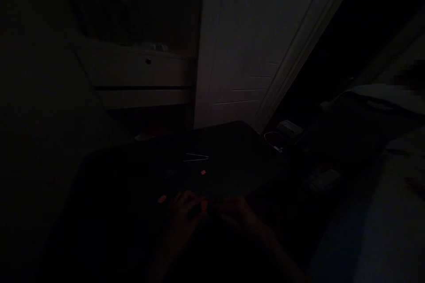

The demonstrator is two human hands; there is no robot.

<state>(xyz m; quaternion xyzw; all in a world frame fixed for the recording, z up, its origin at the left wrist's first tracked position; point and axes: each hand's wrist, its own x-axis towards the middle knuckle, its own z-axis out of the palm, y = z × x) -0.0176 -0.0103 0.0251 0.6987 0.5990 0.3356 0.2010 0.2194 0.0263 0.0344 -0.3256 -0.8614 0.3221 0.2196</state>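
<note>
The scene is very dark. My left hand [182, 212] is low in the middle of the view, thumb and forefinger closed on a small orange-red piece [204, 205]. Just right of it, my right hand [235, 210] points its fingers left toward that piece. Those fingers look drawn together, but whatever lies between them is lost in shadow. One more small orange piece [162, 199] lies left of my left hand, and another orange piece [203, 172] lies beyond my hands. Two thin pale prongs [195, 158], converging at their right end, rest farther back on the dark table [232, 141].
A drawer unit [133, 68] and a pale panelled door [242, 53] stand behind the table. At right, a white cable [274, 141] and a box [289, 128] sit beyond the table's edge. A dim dark object [169, 173] lies left of the prongs. Part of another person shows at far right.
</note>
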